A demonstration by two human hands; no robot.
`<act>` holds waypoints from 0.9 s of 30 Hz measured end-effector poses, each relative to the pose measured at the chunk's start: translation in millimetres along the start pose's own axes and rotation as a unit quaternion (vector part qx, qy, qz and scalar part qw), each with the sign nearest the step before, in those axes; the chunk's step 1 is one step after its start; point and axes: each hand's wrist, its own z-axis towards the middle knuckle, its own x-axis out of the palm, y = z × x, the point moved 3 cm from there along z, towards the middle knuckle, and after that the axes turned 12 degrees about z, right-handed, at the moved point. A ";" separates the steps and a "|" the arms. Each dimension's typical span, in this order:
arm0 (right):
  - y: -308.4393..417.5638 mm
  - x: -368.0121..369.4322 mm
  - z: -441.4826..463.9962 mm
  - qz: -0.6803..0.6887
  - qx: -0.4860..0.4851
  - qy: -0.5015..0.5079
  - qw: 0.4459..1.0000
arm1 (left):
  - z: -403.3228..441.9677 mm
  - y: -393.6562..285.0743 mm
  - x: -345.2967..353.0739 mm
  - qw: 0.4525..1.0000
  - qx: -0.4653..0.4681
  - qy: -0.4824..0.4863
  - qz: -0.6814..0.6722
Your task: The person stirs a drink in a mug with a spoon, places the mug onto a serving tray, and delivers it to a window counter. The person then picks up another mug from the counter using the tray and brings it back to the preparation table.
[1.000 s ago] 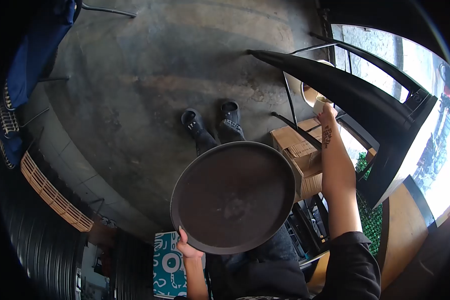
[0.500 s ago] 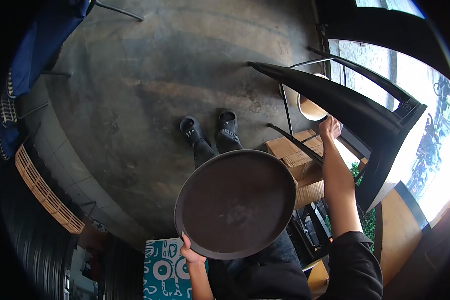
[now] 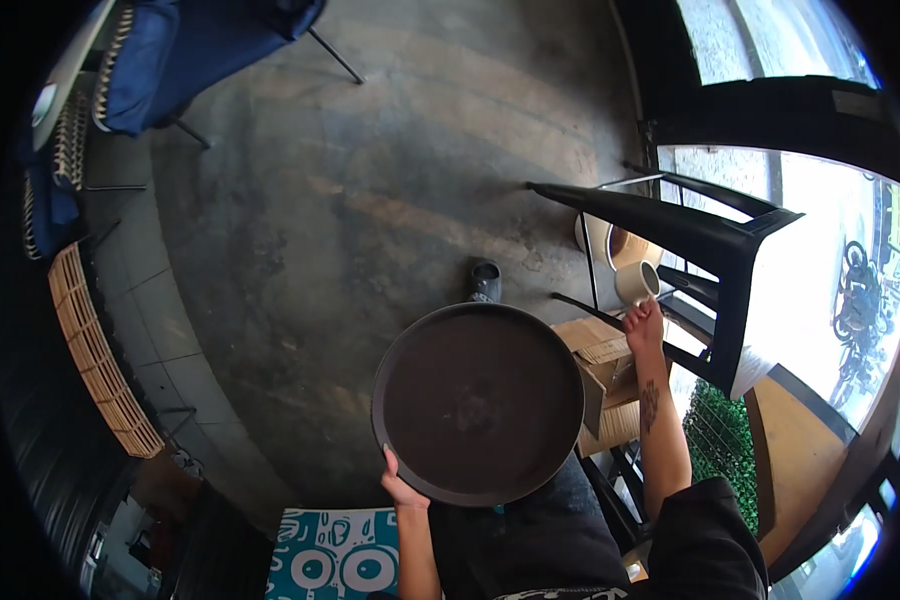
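A round dark brown serving tray (image 3: 478, 404) lies level in front of my body with nothing on it. My left hand (image 3: 403, 487) grips its near left rim, thumb on top and the other fingers hidden underneath. Out to the right, my right hand (image 3: 644, 318) is closed on a pale cup (image 3: 630, 284), which is tilted with its mouth turned to the right. The cup is apart from the tray, close to the legs of a black stool (image 3: 670, 222).
Behind the cup stands a light-coloured bucket (image 3: 592, 238). Cardboard boxes (image 3: 610, 425) and green artificial grass (image 3: 722, 440) are by my right arm. A teal patterned box (image 3: 330, 560) is at lower left. Blue chairs (image 3: 195, 60) and a slatted wooden piece (image 3: 98, 350) line the left side.
My right hand has moved down and slightly left from beside the stool, and the cup now shows in it. The tray has shifted slightly. The whole view has turned.
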 end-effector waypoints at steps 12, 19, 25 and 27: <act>-88.5 125.8 -324.1 -0.413 -0.106 0.524 0.737 | -76.8 -27.1 -69.6 0.963 0.213 0.047 -0.156; -182.1 179.7 -468.1 -0.500 0.038 0.735 0.456 | -161.2 -51.4 -41.9 0.866 0.380 0.075 -0.316; -289.7 209.2 -578.8 -0.469 0.138 0.858 0.157 | -217.2 -76.3 -71.2 0.795 0.446 -0.059 -0.406; -332.6 198.7 -632.2 -0.495 0.125 0.856 0.084 | -232.6 -78.4 -112.7 0.753 0.460 -0.090 -0.463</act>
